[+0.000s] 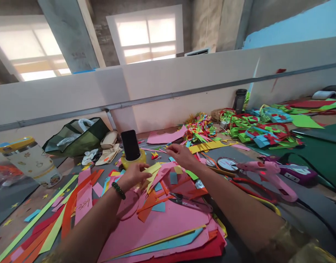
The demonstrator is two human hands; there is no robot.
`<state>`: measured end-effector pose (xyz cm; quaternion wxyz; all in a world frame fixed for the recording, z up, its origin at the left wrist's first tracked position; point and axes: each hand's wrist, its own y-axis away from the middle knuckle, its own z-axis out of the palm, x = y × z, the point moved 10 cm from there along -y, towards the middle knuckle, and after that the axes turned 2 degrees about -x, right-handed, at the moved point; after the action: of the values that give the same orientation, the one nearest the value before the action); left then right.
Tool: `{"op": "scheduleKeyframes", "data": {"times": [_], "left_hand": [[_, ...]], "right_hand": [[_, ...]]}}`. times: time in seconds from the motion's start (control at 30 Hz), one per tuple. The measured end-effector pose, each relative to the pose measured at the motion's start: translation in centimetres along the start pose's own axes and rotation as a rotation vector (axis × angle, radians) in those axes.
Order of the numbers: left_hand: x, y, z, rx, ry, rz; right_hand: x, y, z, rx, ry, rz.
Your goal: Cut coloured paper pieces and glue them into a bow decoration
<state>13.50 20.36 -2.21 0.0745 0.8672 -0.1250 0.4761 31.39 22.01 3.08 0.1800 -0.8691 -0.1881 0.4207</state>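
My left hand (135,176), with a green bead bracelet on the wrist, pinches a yellow paper strip (150,171) over a heap of coloured paper sheets (162,223). My right hand (181,155) reaches forward with its fingers stretched out, palm down, over the pink and yellow scraps near the back of the heap; it holds nothing. A pair of scissors (184,200) lies on the pink paper between my forearms. A black phone (130,145) stands upright in a yellow tape roll (133,159) just beyond my left hand.
A pink glue gun (269,173) and a round tape measure (227,164) lie to the right. Folded paper crafts (255,128) pile up at the back right. A dark green bag (77,137) and a printed jar (33,160) stand at the left. A white partition wall (168,91) runs behind.
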Motion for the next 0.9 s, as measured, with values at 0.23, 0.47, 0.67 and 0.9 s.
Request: {"op": "scheduleKeyframes", "data": {"times": [0.23,0.47,0.67,0.9], "left_hand": [[4.7,2.4,-5.1,0.288,-0.206,0.219],[5.7,3.3,-3.4,0.258,-0.518,0.211],[0.1,1.1,-0.1,0.180,-0.582,0.051],[-1.0,0.3,0.1,0.154,-0.448,0.023]], "right_hand": [[-1.4,0.4,-5.0,0.317,-0.187,-0.034],[-2.7,0.8,-5.6,0.333,-0.254,-0.090],[-2.4,0.7,-3.9,0.253,-0.212,-0.074],[-1.7,0.4,-3.6,0.231,-0.177,-0.046]]}}
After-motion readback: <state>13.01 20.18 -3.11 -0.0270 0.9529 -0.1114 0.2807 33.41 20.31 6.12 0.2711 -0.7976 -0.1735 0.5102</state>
